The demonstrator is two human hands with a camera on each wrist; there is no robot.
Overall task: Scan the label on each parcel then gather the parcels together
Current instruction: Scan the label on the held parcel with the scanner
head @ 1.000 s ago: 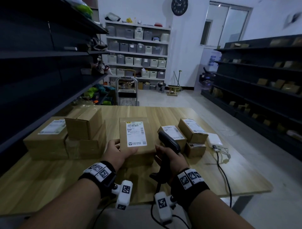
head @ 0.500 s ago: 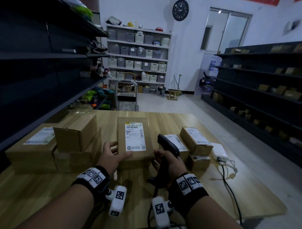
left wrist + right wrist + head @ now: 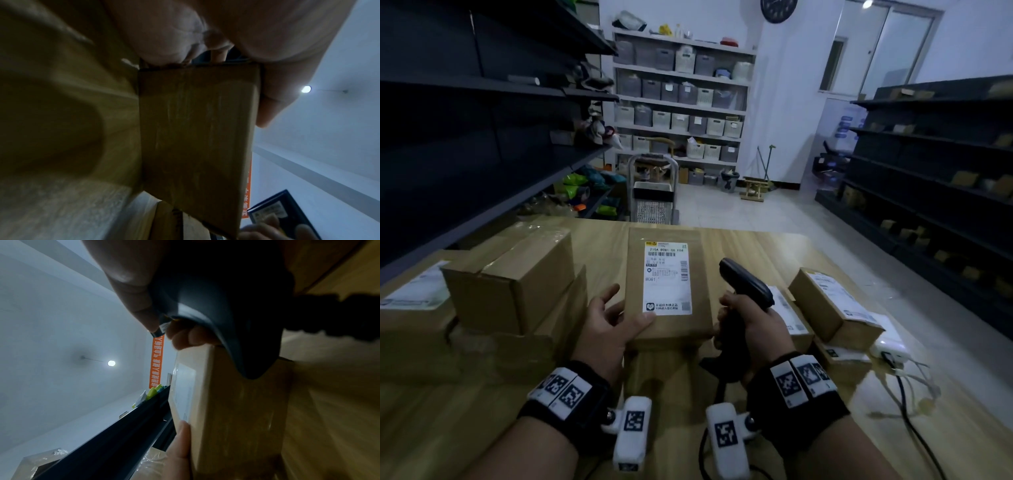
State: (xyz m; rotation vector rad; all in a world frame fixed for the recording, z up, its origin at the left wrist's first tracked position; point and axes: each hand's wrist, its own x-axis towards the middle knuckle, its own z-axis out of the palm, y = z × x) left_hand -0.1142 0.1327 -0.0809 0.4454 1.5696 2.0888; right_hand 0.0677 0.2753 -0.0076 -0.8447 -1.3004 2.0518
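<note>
Left hand (image 3: 613, 325) pinches the labelled parcel (image 3: 669, 287) at frame centre, label (image 3: 667, 277) upward, probably for scanning; right hand (image 3: 751, 325) grips the scanner (image 3: 746, 284) just right of it

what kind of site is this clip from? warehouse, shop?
Most likely a small parcel depot or stockroom. Labelled cardboard parcels lie on a wooden table, the right hand grips a barcode scanner, and a shelf of storage bins lines the back wall.
</note>
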